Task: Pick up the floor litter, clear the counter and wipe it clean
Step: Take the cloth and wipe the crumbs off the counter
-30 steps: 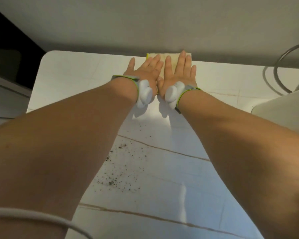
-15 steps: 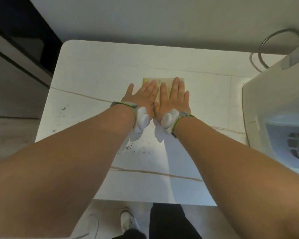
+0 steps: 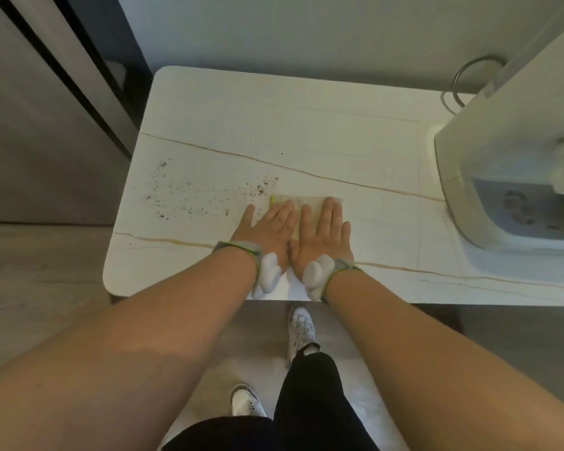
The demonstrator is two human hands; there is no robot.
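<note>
A pale yellow-green cloth (image 3: 306, 200) lies flat on the white marble-look counter (image 3: 306, 131), near its front edge. My left hand (image 3: 267, 229) and my right hand (image 3: 323, 236) rest side by side on the cloth, palms down and fingers stretched out, covering most of it. Only the cloth's far strip shows beyond my fingertips. Dark crumbs (image 3: 189, 196) are scattered over the counter to the left of the cloth, with a denser patch right at the cloth's far left corner.
A white countertop appliance (image 3: 469, 177) stands at the right, with a metal wire ring (image 3: 469, 76) behind it by the wall. A dark cabinet (image 3: 46, 125) borders the counter's left end. My white shoes (image 3: 302, 327) stand on the floor below the counter's front edge.
Both hands have slid the cloth from the wall back toward the counter's front edge. My view has pulled back and tilted down, so the floor, my shoes and the crumbs at the left now show.
</note>
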